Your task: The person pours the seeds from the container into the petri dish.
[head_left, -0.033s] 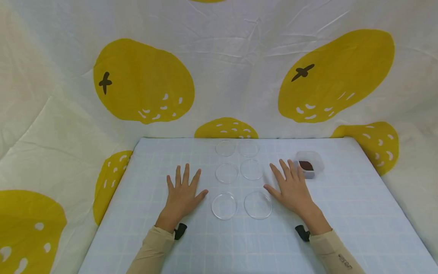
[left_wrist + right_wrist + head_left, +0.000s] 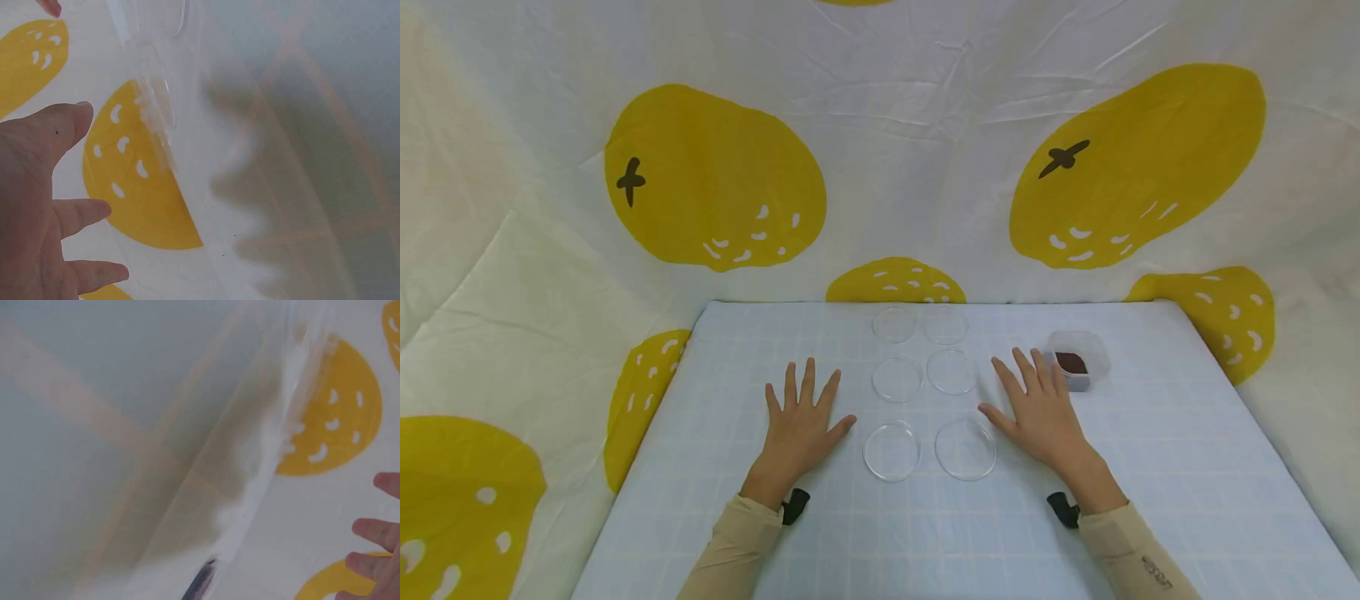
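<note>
My left hand is spread palm down over the table, left of the clear round dishes, its thumb toward the front left dish. The right hand is spread the same way on the other side, its thumb near the front right dish. Both hands hold nothing. The shallow, see-through dishes stand in two columns, with a middle left dish, middle right dish, back left dish and back right dish. In the left wrist view, thumb and fingers are straight and apart.
Just beyond the right fingertips sits a small grey box with dark brown contents, beside a clear plastic tray. A pale checked cloth covers the table. Behind it hangs a white curtain printed with yellow fruit.
</note>
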